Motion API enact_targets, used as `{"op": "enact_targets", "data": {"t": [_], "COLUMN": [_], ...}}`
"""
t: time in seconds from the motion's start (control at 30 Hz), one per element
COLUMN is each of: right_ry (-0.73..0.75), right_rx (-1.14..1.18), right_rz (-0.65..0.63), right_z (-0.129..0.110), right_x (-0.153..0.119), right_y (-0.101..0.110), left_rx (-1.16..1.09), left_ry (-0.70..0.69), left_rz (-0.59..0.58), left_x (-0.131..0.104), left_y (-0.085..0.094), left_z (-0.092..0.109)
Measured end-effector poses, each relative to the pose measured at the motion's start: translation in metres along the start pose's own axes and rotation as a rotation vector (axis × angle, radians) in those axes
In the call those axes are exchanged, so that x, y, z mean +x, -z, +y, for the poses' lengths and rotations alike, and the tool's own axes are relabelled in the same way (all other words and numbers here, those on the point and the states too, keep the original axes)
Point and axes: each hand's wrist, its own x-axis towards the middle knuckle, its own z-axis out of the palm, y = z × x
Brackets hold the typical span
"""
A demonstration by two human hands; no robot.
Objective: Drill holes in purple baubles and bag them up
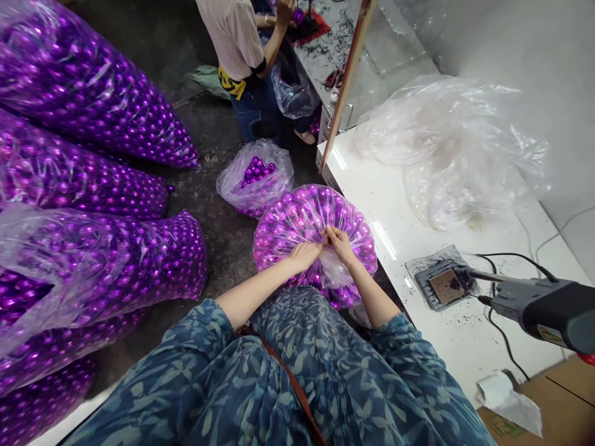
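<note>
1. Fingers [331, 233] first: both bare hands are curled nearly closed. The person's left hand [305, 254] has a bunch of clear plastic gripped, and the right hand [341, 245] pinches right next to it. Can't make out whether a tie is in there too; there's something yellowish, but it's too small to call.

2. What they've got is the bulging clear plastic bag full of shiny purple balls [283, 217], sitting right in front of the person's blue leaf-print clothing [302, 328]. No clue what's under it.

3. Step in hand, as far as anyone can judge: gathering the bag's neck. Next move probably calls for one hand keeping the pleats tight while the other works around them. Slack there could let balls out, imo.

4. Edges: the white worktable [367, 189] runs close along the bag's right side, so right-elbow room looks tight. Just beyond the bag is a smaller open clear bag of purple balls [231, 186].

5. Best open room is leftward: a strip of dark floor [227, 244] before the big stuffed bags of purple balls [153, 254].
</note>
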Motion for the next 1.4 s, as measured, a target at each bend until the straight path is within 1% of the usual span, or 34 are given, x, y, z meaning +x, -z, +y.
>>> {"op": "enact_targets", "data": {"t": [0.13,0.23,0.33,0.43,0.5,0.57,0.67,0.73,0.83,0.9,1.0,1.07,1.13,1.27,1.4], "right_ry": [0.018,0.012,0.0,-0.003,0.002,0.009,0.018,0.019,0.01,0.0,-0.023,-0.045,-0.06,-0.066,-0.06], "right_rx": [0.03,0.037,0.03,0.03,0.03,0.018,0.003,0.0,0.007,0.025,0.046,0.059,0.081,0.099,0.103], "right_rz": [0.001,-0.003,-0.001,-0.005,-0.001,0.007,0.011,0.01,0.011,0.02,0.068,0.09,0.092,0.091,0.077], "right_z": [-0.001,0.001,0.003,0.003,0.002,0.001,0.0,-0.001,0.0,0.002,0.007,0.01,0.012,0.014,0.014], "right_x": [-0.002,-0.003,-0.004,-0.005,-0.005,-0.006,-0.006,-0.006,-0.005,-0.004,-0.001,0.001,0.003,0.004,0.003], "right_y": [0.0,0.0,0.0,0.0,0.0,-0.001,-0.001,-0.001,-0.001,0.0,0.0,0.001,0.001,0.001,0.0], "left_rx": [-0.075,-0.186,-0.317,-0.418,-0.463,-0.488,-0.483,-0.456,-0.415,-0.413,-0.45,-0.482,-0.518,-0.571,-0.605], "left_ry": [-0.011,0.022,0.067,0.09,0.081,0.054,0.005,-0.017,-0.036,-0.067,-0.13,-0.146,-0.123,-0.055,-0.005], "left_rz": [0.049,0.059,0.017,-0.035,-0.028,0.014,0.07,0.073,0.031,-0.031,-0.145,-0.205,-0.236,-0.239,-0.284], "left_x": [0.0,0.009,0.019,0.022,0.021,0.018,0.016,0.017,0.021,0.024,0.027,0.029,0.03,0.032,0.031], "left_y": [-0.001,-0.001,-0.002,-0.005,-0.007,-0.008,-0.005,-0.002,0.003,0.006,0.011,0.013,0.016,0.018,0.019], "left_z": [0.003,0.004,0.001,-0.005,-0.008,-0.01,-0.012,-0.015,-0.021,-0.025,-0.028,-0.029,-0.03,-0.03,-0.032]}}
